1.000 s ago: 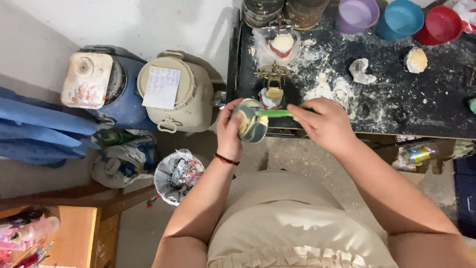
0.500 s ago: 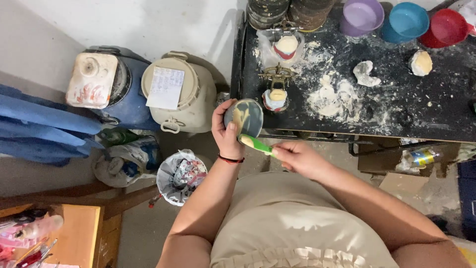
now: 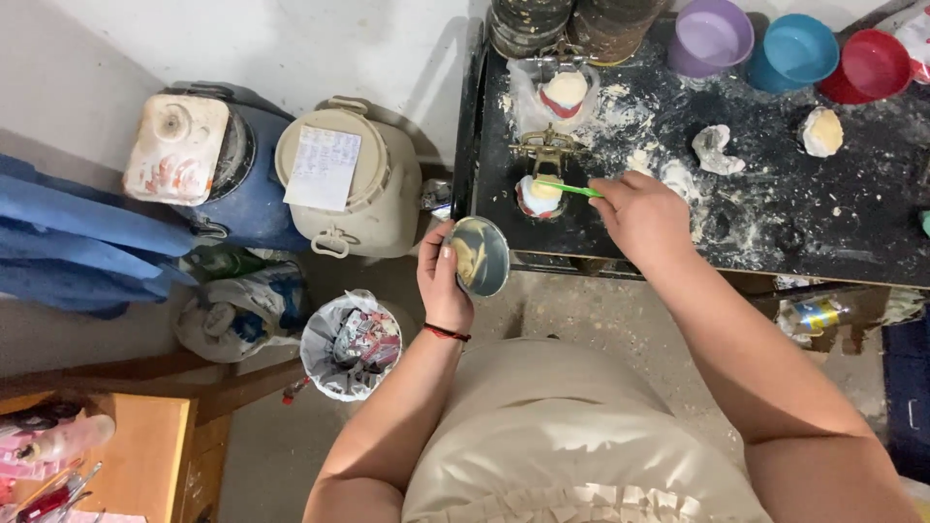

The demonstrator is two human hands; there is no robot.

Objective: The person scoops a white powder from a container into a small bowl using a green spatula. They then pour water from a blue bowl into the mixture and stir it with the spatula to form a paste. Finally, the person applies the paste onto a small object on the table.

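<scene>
- Left hand [image 3: 444,281] cups a small round mixing bowl [image 3: 479,256], fingers curled around its rim, holding it below the front edge of the black table [image 3: 775,232]; pale yellowish paste smears the inside of the bowl.
- Right hand [image 3: 644,215] is closed around a green spatula [image 3: 570,189], pinching its handle, with the blade reaching left to the top of a small mould [image 3: 536,197] filled with pale material.
- That mould stands near the left front corner of the table, just below a brass-coloured metal frame [image 3: 548,147].
- Behind the frame lies a second pale cast [image 3: 565,92] inside clear plastic wrap.
- White powder and plaster lumps [image 3: 715,147] are scattered over the table top.
- Purple bowl [image 3: 712,39], blue bowl [image 3: 794,50] and red bowl [image 3: 872,63] stand in a row along the far edge.
- Left of the table, on the floor, stand a beige lidded bucket [image 3: 349,184] and a blue drum [image 3: 242,184].
- Nearer the person sits a bin lined with a white bag [image 3: 351,344].
</scene>
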